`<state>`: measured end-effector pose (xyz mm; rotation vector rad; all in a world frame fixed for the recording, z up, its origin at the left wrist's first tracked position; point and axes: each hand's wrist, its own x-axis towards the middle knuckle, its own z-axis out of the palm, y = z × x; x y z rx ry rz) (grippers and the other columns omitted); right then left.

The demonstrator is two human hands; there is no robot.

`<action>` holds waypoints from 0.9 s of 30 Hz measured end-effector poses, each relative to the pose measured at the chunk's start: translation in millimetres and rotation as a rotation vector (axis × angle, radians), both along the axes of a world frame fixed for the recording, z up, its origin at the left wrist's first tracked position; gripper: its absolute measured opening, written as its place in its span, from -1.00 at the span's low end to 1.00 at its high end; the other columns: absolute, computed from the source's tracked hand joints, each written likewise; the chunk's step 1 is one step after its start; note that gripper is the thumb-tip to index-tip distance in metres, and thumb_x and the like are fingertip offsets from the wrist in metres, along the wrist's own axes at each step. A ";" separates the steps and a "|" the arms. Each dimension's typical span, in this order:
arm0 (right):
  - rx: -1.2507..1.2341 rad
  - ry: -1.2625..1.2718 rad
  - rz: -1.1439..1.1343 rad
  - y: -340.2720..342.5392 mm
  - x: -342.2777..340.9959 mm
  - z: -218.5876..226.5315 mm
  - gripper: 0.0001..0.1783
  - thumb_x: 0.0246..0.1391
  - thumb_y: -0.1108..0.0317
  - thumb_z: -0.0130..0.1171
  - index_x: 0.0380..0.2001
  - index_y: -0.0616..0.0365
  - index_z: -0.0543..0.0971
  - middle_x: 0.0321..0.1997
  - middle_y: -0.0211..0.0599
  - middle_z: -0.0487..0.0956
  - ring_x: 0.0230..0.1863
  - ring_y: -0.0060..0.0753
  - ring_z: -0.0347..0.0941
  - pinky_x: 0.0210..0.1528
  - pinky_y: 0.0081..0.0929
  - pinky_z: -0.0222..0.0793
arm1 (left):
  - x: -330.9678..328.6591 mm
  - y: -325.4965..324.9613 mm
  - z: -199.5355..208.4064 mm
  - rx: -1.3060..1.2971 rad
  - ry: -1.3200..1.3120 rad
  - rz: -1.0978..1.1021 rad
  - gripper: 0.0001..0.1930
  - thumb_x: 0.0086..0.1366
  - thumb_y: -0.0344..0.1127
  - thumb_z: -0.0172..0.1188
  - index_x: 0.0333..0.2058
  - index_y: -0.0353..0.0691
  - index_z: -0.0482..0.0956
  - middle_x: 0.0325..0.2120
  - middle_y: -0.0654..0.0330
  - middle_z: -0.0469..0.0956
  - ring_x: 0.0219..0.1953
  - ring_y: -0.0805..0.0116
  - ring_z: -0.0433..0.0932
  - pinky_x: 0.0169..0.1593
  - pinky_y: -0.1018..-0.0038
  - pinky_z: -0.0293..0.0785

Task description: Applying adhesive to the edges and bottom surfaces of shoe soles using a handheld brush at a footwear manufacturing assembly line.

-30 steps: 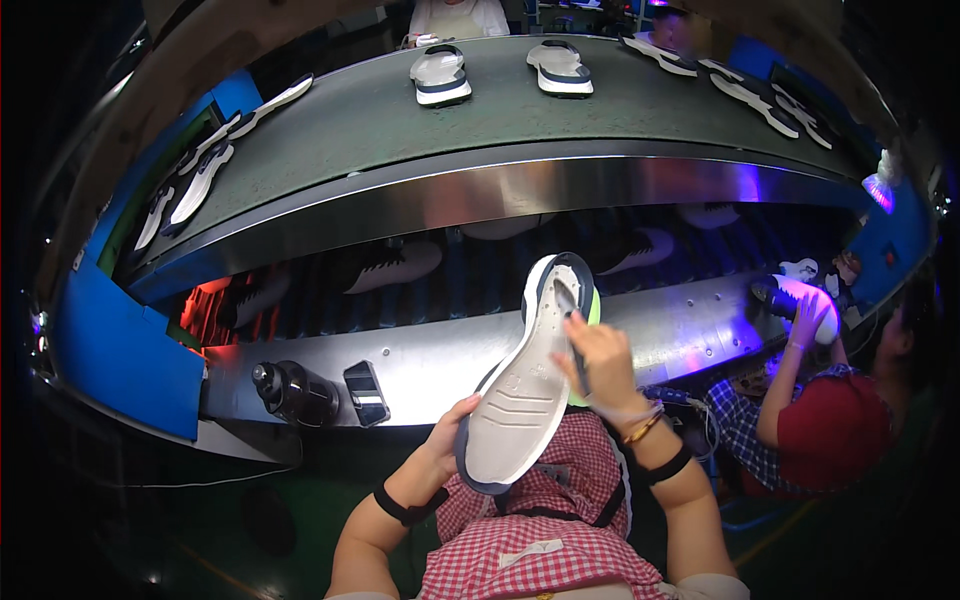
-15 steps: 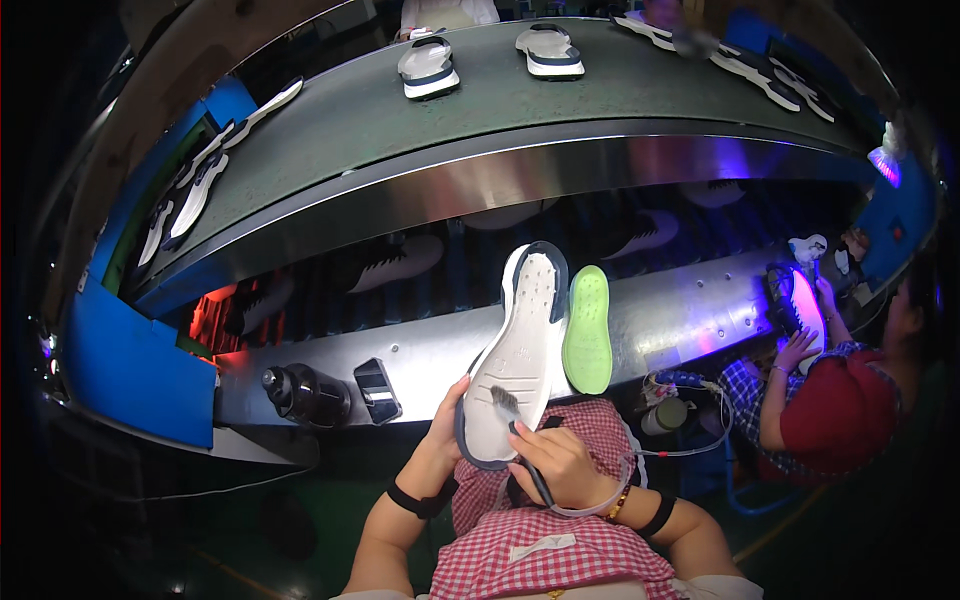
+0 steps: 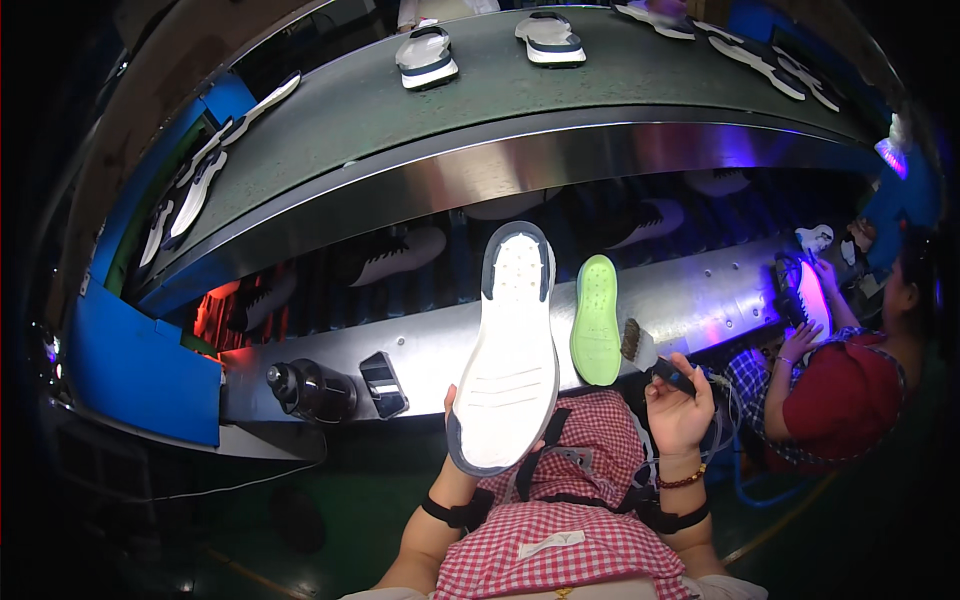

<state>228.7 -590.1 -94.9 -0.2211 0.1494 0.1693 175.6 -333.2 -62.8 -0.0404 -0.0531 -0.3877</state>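
Observation:
A white shoe sole [image 3: 512, 370] with dark navy edging at toe and heel is held upright before me, its dimpled, grooved face turned my way. Behind its heel end my left hand [image 3: 456, 462] grips it, with most of the fingers hidden. My right hand [image 3: 682, 410] is raised to the right, away from the sole, closed on a flat brush [image 3: 646, 356] with a dark handle and brown bristles. Between sole and brush, a lime-green sole-shaped piece [image 3: 596, 325] lies on the metal ledge [image 3: 690, 300].
A dark bottle [image 3: 310, 390] and a phone [image 3: 384, 385] stand left on the ledge. Beyond, a green conveyor belt [image 3: 480, 100] carries several soles; shoe uppers sit in the dark space beneath. On the right, a co-worker in a red garment [image 3: 835, 405] handles a shoe under purple light.
My right hand has lifted the brush off the sole and moved right. The sole is now turned more squarely toward me and looks brighter.

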 end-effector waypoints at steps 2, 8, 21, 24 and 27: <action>-0.112 0.145 -0.028 -3.7 -2.6 -6.9 -0.58 0.13 0.13 -0.11 -0.16 0.28 0.48 -0.18 -0.07 0.54 -0.32 -0.34 0.46 -0.23 -0.46 0.31 | -10.0 0.0 -5.0 0.013 0.128 0.037 -0.13 0.11 0.32 -0.10 0.24 -0.16 -0.03 0.23 -0.05 -0.01 0.20 -0.21 0.07 0.08 -0.27 0.08; -0.174 0.293 -0.040 2.0 -4.5 -14.6 -0.60 0.14 0.11 -0.12 -0.17 0.20 0.50 -0.31 -0.23 0.58 -0.37 -0.37 0.46 -0.32 -0.47 0.26 | -17.2 7.1 -6.4 0.148 0.114 0.028 -0.11 0.07 0.33 -0.05 0.23 -0.17 0.02 0.21 -0.07 0.05 0.17 -0.17 0.15 0.05 -0.21 0.17; -0.232 0.294 -0.072 -4.1 -3.8 -26.6 -0.61 0.13 0.07 -0.08 -0.21 0.17 0.49 -0.32 -0.25 0.58 -0.38 -0.41 0.48 -0.35 -0.49 0.31 | 83.8 73.9 118.9 0.889 -0.037 0.430 -0.25 0.16 0.24 -0.14 0.10 -0.33 0.22 -0.01 -0.09 0.37 -0.06 -0.01 0.45 0.00 0.13 0.41; -0.194 0.278 -0.090 -5.8 -0.6 -30.1 -0.58 0.13 0.08 -0.10 -0.19 0.23 0.47 -0.26 -0.16 0.57 -0.38 -0.36 0.49 -0.33 -0.47 0.32 | 163.9 112.0 142.1 0.855 -0.364 0.536 -0.21 0.20 0.27 -0.28 0.21 -0.26 -0.02 0.14 -0.09 0.15 0.09 -0.15 0.26 0.06 -0.09 0.25; -0.169 0.241 -0.058 -3.7 -1.3 -25.6 -0.58 0.12 0.07 -0.09 -0.19 0.21 0.47 -0.27 -0.17 0.57 -0.39 -0.35 0.48 -0.32 -0.46 0.32 | 217.4 158.5 173.0 0.094 0.033 0.859 -0.13 0.19 0.34 -0.35 0.26 -0.13 -0.34 0.27 0.04 -0.14 0.28 -0.08 -0.08 0.20 -0.16 -0.05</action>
